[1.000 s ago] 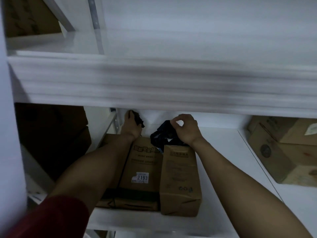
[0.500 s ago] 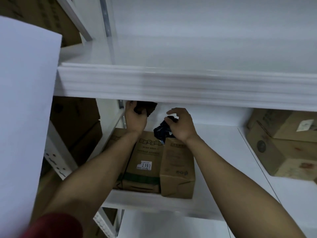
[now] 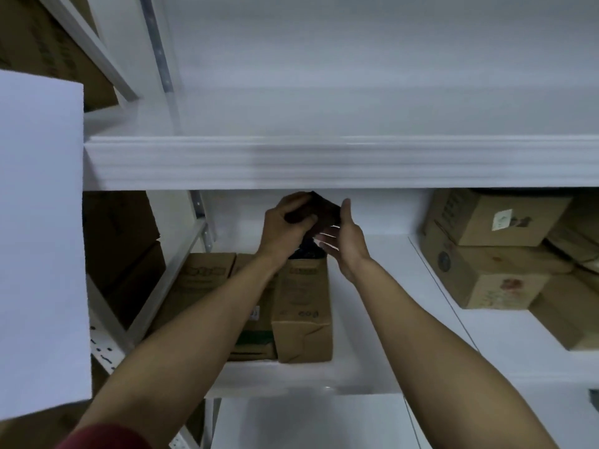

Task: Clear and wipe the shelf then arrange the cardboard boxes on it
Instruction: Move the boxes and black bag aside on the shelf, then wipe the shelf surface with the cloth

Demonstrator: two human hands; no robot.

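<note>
Under the ribbed front lip of the upper shelf (image 3: pixel 324 163), a smooth white lower shelf (image 3: pixel 389 319) runs back to a plain white wall. It carries matte brown cardboard boxes (image 3: pixel 303 322) standing side by side at its left end, and a stack of creased cartons (image 3: pixel 486 264) well apart on the right. Above the left-end boxes the left hand (image 3: pixel 285 218) grips a dark, limp cloth (image 3: pixel 325 210) in curled fingers, while the right hand (image 3: pixel 345 244) is held flat, fingers straight, just beside it and perhaps touching the cloth's edge.
</note>
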